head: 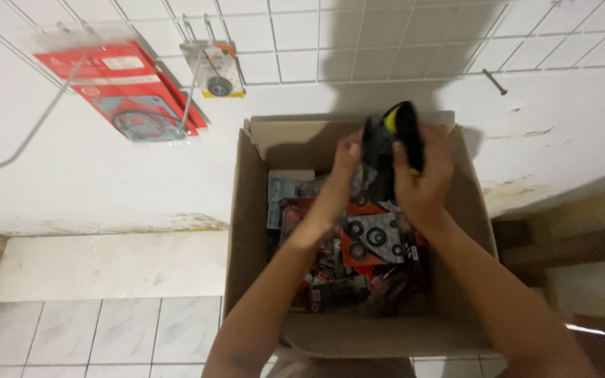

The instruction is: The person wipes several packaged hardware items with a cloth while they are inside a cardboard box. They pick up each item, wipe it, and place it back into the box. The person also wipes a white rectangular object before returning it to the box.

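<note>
Both the left hand (348, 157) and right hand (421, 175) clasp a black-and-yellow packet (393, 136) at upper centre of the frame, seemingly light and pliable, best pinched by its edges.

Light is coming from behind and above the person, throwing a broad head-and-shoulders shadow onto the white wall (386, 63) at the far centre. The left of the scene is glowing bright and slightly washed out; the near right corner is falling into dimness. Motion blur is softening the hands, and straight lines are bending toward the edges.
</note>
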